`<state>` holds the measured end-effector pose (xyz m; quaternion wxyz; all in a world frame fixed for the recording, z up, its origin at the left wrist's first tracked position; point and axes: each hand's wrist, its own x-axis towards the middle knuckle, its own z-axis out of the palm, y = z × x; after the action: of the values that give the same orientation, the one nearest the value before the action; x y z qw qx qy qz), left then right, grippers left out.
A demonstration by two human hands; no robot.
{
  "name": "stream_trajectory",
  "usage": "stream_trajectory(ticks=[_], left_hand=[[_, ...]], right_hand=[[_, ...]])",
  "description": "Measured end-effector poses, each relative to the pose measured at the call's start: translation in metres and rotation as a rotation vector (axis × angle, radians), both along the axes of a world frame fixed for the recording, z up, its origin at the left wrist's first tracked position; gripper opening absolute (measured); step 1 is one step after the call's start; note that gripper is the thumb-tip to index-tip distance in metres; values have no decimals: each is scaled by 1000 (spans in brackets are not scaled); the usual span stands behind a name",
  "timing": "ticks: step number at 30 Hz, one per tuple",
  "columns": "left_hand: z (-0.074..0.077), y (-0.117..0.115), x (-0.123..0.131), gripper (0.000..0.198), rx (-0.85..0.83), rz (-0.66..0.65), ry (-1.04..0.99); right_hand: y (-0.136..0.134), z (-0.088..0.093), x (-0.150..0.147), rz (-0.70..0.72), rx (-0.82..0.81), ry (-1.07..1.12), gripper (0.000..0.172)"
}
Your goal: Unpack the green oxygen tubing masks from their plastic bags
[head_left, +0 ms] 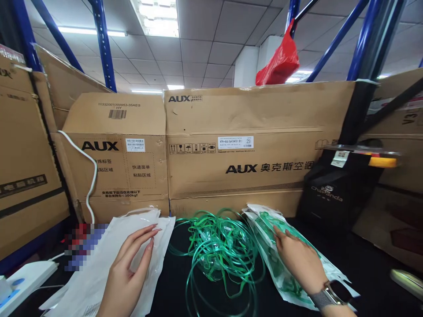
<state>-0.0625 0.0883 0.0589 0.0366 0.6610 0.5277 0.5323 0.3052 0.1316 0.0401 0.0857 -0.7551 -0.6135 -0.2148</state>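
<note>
With the left hand (129, 269), fingers loosely open and gripping nothing visible, over white packets (97, 251), and the right hand (299, 259) laid on green-filled packaging (280, 269), grip impossible to tell, press lightly; avoid snagging the green tubing (214, 246) tangled between both, towards the back edge of the tabletop (172, 284).

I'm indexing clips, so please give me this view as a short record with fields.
Left hand: over the white bags, thumb apart from fingers; contact unclear
Right hand: at a clear-and-white packet with green contents; grip unclear
Right wrist: wears a watch
Between hands: loose tangle of green tubing on a black surface
Behind: cardboard boxes marked AUX
Right side: black bag
Upper right: red plastic bag, hanging
</note>
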Motion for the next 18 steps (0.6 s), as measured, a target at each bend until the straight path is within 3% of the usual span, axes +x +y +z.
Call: stream_trajectory(ticks=[8,15,18], left_hand=[[6,-13,25,18,-83,-307,-515],[14,-16,20,19,-275,-482,-766],[16,-17,19,23,-342,-549,-828]], right_hand=[[-5,1,-2,127,185,-74,42],[-15,16,-19,540,621,-4,39],[-28,23,-33,747,692,35,43]])
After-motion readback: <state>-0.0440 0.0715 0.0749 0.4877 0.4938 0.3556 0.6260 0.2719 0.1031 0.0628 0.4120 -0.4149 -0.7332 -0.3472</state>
